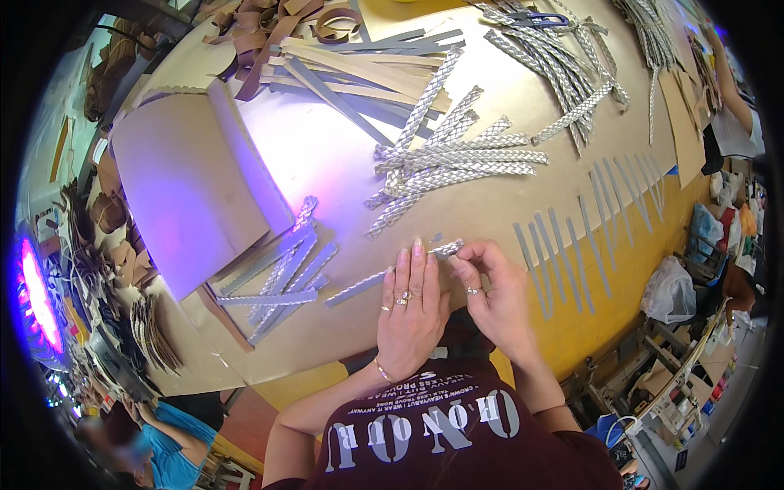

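Observation:
A silvery braided strip (355, 286) with a grey edge lies on the table right in front of me. My left hand (412, 314) rests flat over its middle, fingers straight and side by side. At the strip's right end, my right hand (500, 304) pinches it between thumb and fingers. Just beyond my hands is a loose pile of short braided strips (465, 159). Left of my hands, several braided strips with grey backing (282, 282) lie crossed over one another. A row of thin grey strips (559, 261) is spread out to the right, spaced apart.
A stack of beige sheets (192, 188) stands on the left. Flat grey and cream strips (359, 77) and brown scraps (261, 33) are heaped at the back. Long braids (563, 94) lie at the back right. One co-worker (175, 449) is lower left; another person's arm (727, 82) shows right.

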`<action>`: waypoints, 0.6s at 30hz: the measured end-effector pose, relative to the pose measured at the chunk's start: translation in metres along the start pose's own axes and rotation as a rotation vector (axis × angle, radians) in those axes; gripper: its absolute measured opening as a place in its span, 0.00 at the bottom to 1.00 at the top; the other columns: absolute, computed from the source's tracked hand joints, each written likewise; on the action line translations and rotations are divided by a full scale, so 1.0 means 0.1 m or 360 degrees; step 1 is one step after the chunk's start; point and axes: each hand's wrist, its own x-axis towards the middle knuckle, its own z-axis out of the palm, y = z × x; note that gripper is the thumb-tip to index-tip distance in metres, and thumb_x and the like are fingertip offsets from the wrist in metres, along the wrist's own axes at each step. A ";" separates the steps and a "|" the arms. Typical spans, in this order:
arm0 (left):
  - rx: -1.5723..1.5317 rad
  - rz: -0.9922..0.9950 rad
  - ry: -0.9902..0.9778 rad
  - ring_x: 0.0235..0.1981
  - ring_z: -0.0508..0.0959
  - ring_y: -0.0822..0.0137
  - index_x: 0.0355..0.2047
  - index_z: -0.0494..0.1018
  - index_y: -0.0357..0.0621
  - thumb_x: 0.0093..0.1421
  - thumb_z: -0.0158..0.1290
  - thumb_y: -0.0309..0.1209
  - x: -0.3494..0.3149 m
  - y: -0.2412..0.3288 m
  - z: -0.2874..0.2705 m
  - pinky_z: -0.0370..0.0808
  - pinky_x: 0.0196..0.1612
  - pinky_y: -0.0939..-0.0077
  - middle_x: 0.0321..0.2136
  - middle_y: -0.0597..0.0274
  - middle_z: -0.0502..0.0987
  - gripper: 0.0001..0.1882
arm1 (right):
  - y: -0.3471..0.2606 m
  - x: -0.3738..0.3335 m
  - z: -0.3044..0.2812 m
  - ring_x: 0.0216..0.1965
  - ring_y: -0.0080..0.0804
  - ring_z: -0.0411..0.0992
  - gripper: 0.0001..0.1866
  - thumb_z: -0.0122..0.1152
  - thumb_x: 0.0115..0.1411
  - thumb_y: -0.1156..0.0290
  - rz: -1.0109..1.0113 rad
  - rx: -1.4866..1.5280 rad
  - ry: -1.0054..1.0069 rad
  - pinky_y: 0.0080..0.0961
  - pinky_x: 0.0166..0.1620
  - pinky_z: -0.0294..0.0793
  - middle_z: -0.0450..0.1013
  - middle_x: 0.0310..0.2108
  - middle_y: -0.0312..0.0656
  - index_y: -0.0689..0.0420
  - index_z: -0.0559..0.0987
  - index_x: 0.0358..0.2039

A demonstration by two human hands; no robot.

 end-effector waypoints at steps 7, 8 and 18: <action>0.0058 0.0002 0.0013 0.67 0.60 0.49 0.62 0.62 0.33 0.61 0.54 0.36 0.00 -0.01 0.01 0.55 0.68 0.54 0.65 0.45 0.61 0.31 | -0.05 0.04 0.07 0.30 0.34 0.77 0.06 0.57 0.65 0.75 0.0028 -0.0257 0.0098 0.26 0.35 0.75 0.77 0.31 0.48 0.64 0.73 0.40; 0.0103 -0.0011 0.0013 0.68 0.60 0.53 0.62 0.63 0.36 0.61 0.54 0.38 0.00 0.00 0.01 0.54 0.69 0.57 0.65 0.48 0.62 0.32 | -0.07 0.05 0.07 0.30 0.35 0.77 0.07 0.57 0.65 0.75 -0.0031 -0.0276 0.0107 0.27 0.35 0.75 0.77 0.31 0.49 0.64 0.73 0.40; 0.0201 -0.0017 0.0038 0.68 0.61 0.55 0.63 0.63 0.38 0.61 0.54 0.40 0.00 0.02 0.01 0.53 0.70 0.59 0.65 0.51 0.63 0.32 | -0.10 0.10 0.07 0.27 0.34 0.76 0.06 0.59 0.64 0.75 0.0039 -0.0224 0.0203 0.27 0.34 0.75 0.77 0.28 0.48 0.65 0.75 0.36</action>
